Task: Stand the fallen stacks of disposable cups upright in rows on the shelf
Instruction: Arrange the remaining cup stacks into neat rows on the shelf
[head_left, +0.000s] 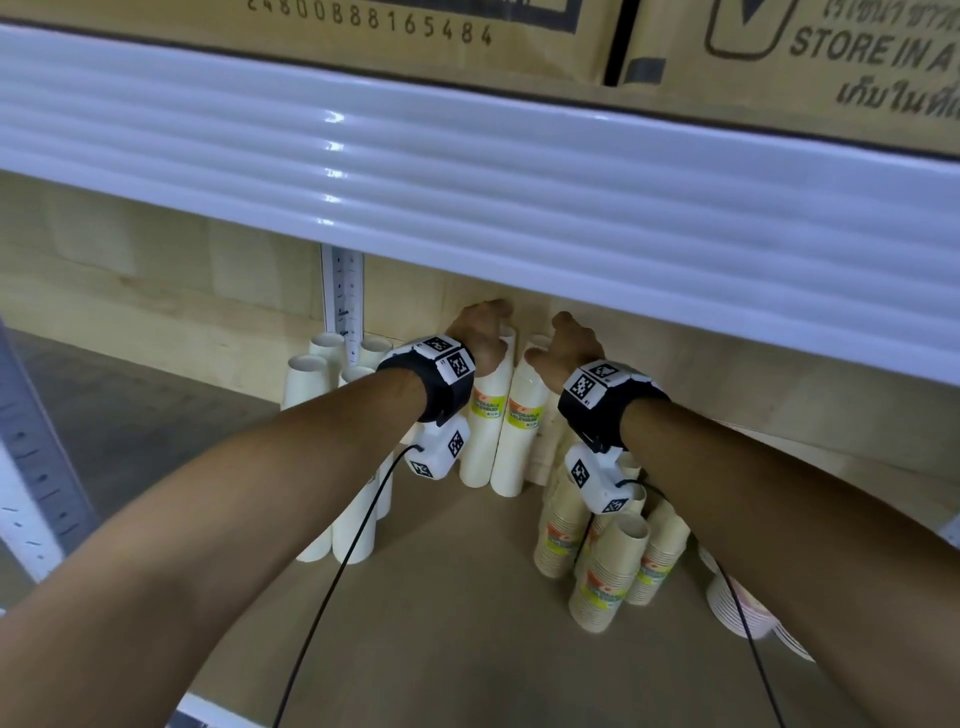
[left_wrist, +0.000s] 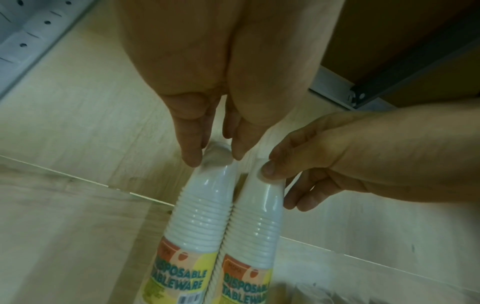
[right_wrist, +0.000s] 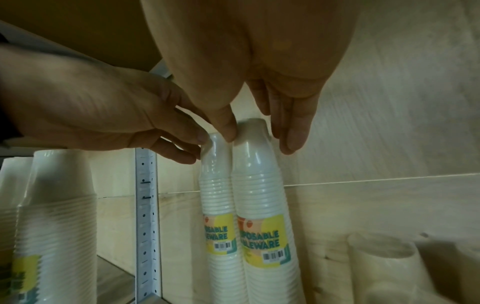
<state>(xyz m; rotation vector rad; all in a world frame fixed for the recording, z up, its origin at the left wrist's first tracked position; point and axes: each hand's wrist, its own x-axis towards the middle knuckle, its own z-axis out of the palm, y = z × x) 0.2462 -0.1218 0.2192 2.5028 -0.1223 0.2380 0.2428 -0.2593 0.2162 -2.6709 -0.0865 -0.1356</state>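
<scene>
1. Both bare forearms fill the near part of the head view, each with a black wrist strap carrying a white camera block and a trailing black cable, reaching in under the white shelf beam (head_left: 467, 171) above.
2. At far left stands a group of white cup stacks (head_left: 332, 457), upright on the brown shelf board (head_left: 447, 597), beside a perforated white upright (head_left: 343, 296).
3. Left hand (head_left: 480, 332) sits on top of the left labelled stack (head_left: 483, 431); in the left wrist view its thumb and fingertips (left_wrist: 192, 152) pinch the narrow top end of that stack (left_wrist: 205, 207).
4. Right hand (head_left: 569, 348) is on the right labelled stack (head_left: 522, 431); its thumb and fingers (right_wrist: 293, 131) are closed round the stack's top (right_wrist: 259, 185).
5. These two white stacks stand upright, touching side by side near the pale wooden back panel (head_left: 156, 291), each wrapped in film with a yellow "Disposable Tableware" label.
6. Further right, nearer the shelf's front, a cluster of beige cup stacks (head_left: 613, 566) with orange and green labels stands leaning together.
7. At far right a stack of white bowls or cups (head_left: 732, 608) lies on its side, partly hidden by the right forearm.
8. Cardboard cartons (head_left: 779, 47) with printed text sit on the shelf above.
</scene>
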